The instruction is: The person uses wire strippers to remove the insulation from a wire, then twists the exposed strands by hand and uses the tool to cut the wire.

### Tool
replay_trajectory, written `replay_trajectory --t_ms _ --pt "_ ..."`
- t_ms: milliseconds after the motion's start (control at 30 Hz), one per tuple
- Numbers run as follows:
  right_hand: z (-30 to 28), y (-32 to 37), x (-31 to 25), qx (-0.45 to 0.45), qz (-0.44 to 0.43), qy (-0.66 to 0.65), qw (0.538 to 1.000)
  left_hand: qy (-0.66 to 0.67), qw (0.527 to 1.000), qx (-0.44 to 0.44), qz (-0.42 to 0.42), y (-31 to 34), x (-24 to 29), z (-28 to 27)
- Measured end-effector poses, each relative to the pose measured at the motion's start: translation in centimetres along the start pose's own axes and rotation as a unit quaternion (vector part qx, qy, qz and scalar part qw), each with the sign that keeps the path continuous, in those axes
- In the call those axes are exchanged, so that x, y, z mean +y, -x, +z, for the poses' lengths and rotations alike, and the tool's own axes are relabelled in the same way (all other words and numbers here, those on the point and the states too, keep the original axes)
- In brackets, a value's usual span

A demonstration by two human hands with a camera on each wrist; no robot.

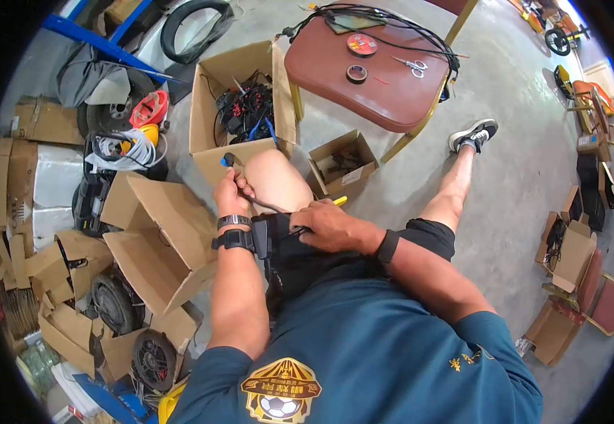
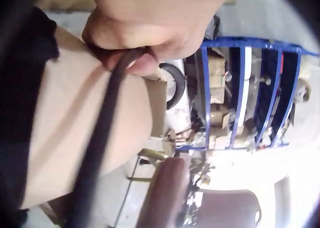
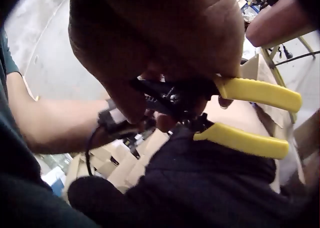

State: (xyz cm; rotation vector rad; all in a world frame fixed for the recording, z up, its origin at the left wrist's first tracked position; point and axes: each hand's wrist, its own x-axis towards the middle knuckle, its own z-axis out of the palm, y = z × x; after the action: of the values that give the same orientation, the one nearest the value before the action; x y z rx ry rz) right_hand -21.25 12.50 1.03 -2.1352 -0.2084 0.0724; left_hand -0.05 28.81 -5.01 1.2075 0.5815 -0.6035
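Note:
My left hand (image 1: 232,194) grips a black cable (image 1: 266,205) over the left thigh. A connector end with a blue part (image 1: 227,161) sticks out past its fingers. In the left wrist view the cable (image 2: 102,123) runs out from between curled fingers. My right hand (image 1: 334,227) lies over the lap, holding wire strippers (image 3: 260,95) with yellow handles and a black head. The handles stand spread apart in the right wrist view, and the fingers curl about the head. From the left hand the cable leads toward the right hand, where its far end is hidden.
Ahead, a cardboard box (image 1: 201,138) holds tangled black wiring; a smaller box (image 1: 370,169) stands beside it. A brown chair seat (image 1: 321,78) carries scissors (image 1: 414,67), tape rolls and cables. An open carton (image 1: 134,247) and wheels (image 1: 155,359) crowd the left.

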Motion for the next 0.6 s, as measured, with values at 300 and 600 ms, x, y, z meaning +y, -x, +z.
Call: replay_trajectory --t_ms 300,600 --pt "-0.2 1.8 -0.4 -0.09 0.037 0.017 0.995 -0.007 0.995 0.038 0.089 -4.6 -1.0 -1.7" --pt "-1.5 2.5 -4.5 -0.047 0.034 -0.053 0.997 -0.102 0.94 0.225 0.235 -2.6 -1.7 0.5"
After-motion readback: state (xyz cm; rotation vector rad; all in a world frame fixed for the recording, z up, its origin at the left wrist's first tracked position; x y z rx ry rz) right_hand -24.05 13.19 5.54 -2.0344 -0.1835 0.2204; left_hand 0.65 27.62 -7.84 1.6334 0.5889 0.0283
